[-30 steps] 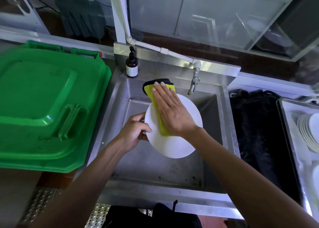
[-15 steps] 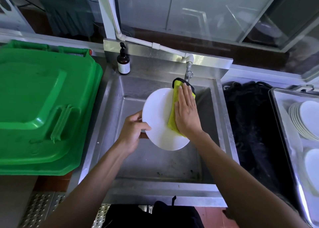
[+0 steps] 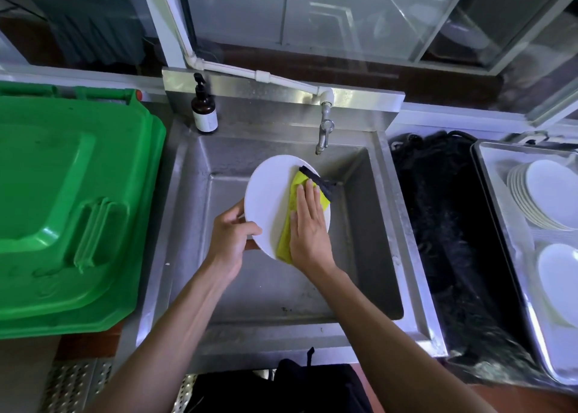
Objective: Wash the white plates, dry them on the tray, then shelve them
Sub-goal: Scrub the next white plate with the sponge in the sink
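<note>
The left hand (image 3: 230, 237) holds a tight grip on the white plate (image 3: 270, 193) at its 8 o'clock rim, over the steel sink (image 3: 375, 225), while the right hand (image 3: 308, 225) lies flat, fingers straight, pressing a yellow cloth (image 3: 292, 212) onto the plate's 4 o'clock side.

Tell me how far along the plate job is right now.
Done, it seems: a row of plates and another plate already sit in the tray on the right. In hand: the left hand grips a white plate over the sink while the right hand presses a yellow cloth on it. Left: traying this plate, then shelving.
</note>
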The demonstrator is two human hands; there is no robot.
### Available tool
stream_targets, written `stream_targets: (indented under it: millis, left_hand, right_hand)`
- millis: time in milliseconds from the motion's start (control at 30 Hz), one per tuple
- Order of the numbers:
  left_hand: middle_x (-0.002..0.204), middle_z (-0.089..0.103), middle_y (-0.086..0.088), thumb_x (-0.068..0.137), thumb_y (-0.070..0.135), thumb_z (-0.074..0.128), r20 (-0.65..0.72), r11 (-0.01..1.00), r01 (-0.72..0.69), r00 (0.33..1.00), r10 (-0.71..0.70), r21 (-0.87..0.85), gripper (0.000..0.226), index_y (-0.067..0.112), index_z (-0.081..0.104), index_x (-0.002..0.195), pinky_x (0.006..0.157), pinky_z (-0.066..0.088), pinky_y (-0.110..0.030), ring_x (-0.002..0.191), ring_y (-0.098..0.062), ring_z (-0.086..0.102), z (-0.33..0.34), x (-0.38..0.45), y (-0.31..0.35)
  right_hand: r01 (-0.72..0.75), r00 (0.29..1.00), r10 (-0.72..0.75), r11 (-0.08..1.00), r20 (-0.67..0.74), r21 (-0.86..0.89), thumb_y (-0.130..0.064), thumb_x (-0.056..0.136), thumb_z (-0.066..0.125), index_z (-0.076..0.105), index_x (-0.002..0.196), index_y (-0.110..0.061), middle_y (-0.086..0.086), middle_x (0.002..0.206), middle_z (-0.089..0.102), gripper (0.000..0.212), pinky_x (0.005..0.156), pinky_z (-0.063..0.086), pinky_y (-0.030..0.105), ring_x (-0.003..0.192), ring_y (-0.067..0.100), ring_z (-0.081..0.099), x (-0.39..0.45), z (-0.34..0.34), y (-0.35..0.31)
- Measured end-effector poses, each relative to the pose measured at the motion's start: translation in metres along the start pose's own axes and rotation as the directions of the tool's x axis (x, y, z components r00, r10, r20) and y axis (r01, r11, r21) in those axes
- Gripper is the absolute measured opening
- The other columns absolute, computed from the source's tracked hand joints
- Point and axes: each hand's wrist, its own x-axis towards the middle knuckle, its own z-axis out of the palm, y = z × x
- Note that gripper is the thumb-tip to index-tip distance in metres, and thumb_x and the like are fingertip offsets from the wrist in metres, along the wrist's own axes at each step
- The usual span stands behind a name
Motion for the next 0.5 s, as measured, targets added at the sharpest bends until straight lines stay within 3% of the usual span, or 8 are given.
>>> stream_targets:
  millis: [133,333,500]
  left_hand:
    - [0.092,0.074,-0.004,0.079,-0.016,0.053,-0.014,0.999,-0.007,1.000,0.006,-0.049,0.052,0.019,0.073,0.111,0.058,0.056,-0.035,0.079,-0.023,0.066,-0.001,0.002,-0.001]
    - [0.095,0.072,-0.007,0.076,-0.019,0.051,-0.086,0.993,0.003,0.996,-0.014,-0.119,0.055,0.013,0.072,0.116,0.059,0.055,-0.033,0.081,-0.026,0.063,-0.012,0.008,-0.007]
    - [0.099,0.073,-0.006,0.068,-0.010,0.056,-0.133,0.986,0.000,0.991,-0.023,-0.168,0.053,0.011,0.071,0.115,0.062,0.058,-0.038,0.078,-0.025,0.065,-0.024,0.010,-0.011]
  right_hand:
    - [0.056,0.998,-0.057,0.995,0.016,0.082,-0.034,0.104,0.014,0.016,0.159,-0.004,0.011,0.168,0.007,0.063,0.127,0.002,0.035,0.156,0.019,-0.004,-0.012,0.013,-0.018]
    - [0.101,0.995,-0.102,0.989,0.006,0.104,-0.027,0.107,0.025,0.015,0.160,-0.008,0.006,0.169,0.009,0.057,0.126,0.004,0.030,0.157,0.015,-0.002,-0.032,0.030,-0.032]
    - [-0.033,0.999,0.033,0.999,0.007,0.004,-0.030,0.107,0.024,0.010,0.160,-0.010,0.003,0.168,0.001,0.059,0.127,0.006,0.043,0.157,0.019,-0.003,-0.028,0.034,-0.010]
